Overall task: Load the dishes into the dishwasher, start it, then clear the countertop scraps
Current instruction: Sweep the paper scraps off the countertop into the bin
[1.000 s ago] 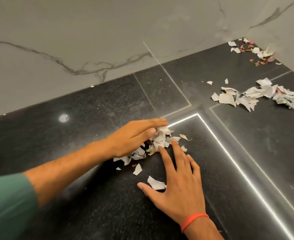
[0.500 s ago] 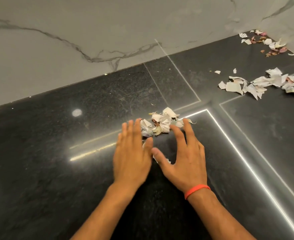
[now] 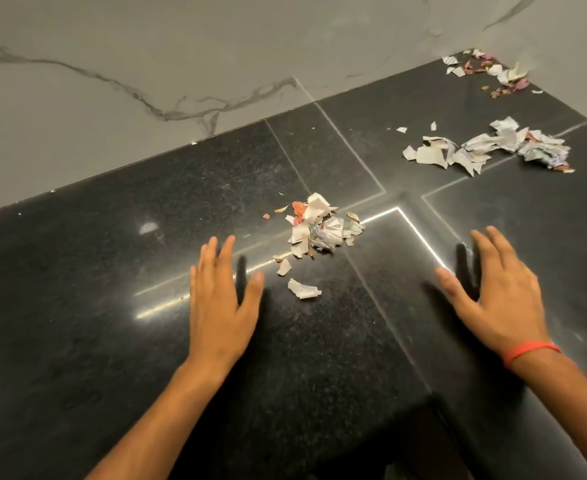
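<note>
- The black worktop (image 3: pixel 94 306) under a marble wall (image 3: pixel 146 46) carries three lots of scraps, so clearing looks unfinished; no dishwasher in view.
- Far paper heap (image 3: pixel 493 147) and corner litter (image 3: pixel 493 72) lie well apart, untouched.
- Near pile (image 3: pixel 319 226) sits gathered between the hands.
- Left hand (image 3: pixel 221 306) and right hand (image 3: pixel 503 299) are spread flat, empty.
- Stray bits (image 3: pixel 302 289) lie loose nearby.

A pale grey marble wall (image 3: pixel 146 57) with thin dark veins rises behind a black, speckled stone countertop (image 3: pixel 77 306), and a second wall face (image 3: pixel 569 46) meets it at the far right corner. The polished slabs are joined by fine seams (image 3: pixel 347 140). Bright streaks of reflected light (image 3: pixel 382 216) run along some joints, and a small glare spot (image 3: pixel 147 228) shows to the left.
</note>
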### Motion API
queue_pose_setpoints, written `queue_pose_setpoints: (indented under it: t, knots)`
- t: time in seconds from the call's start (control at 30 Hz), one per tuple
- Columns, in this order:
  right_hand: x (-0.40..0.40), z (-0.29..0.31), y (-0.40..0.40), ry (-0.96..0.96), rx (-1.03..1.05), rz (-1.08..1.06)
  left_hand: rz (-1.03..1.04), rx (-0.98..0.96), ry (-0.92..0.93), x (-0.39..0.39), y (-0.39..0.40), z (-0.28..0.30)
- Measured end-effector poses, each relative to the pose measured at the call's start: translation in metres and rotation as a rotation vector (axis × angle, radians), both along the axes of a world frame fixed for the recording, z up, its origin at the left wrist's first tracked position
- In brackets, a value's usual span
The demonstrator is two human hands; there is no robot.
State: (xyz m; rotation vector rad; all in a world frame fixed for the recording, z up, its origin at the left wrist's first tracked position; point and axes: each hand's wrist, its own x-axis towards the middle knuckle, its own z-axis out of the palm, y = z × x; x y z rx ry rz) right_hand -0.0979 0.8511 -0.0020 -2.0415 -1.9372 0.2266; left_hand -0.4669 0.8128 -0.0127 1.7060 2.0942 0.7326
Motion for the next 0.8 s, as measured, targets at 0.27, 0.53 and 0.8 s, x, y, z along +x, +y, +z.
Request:
queue_pose_setpoints:
  t: [0.27, 0.53, 0.8]
  knots:
    - [0.000, -0.002, 0.003, -0.063, -0.035, -0.012, 0.088, -0.036, 0.021, 0.048, 0.086, 0.001]
    - [0.001, -0.002, 0.002, -0.030, -0.035, -0.023, -0.347, 0.029, -0.181, 0.133, 0.134, 0.005]
    - [0.001, -0.001, 0.002, -0.021, -0.047, -0.032, -0.168, 0.087, -0.513, 0.093, 0.083, 0.029]
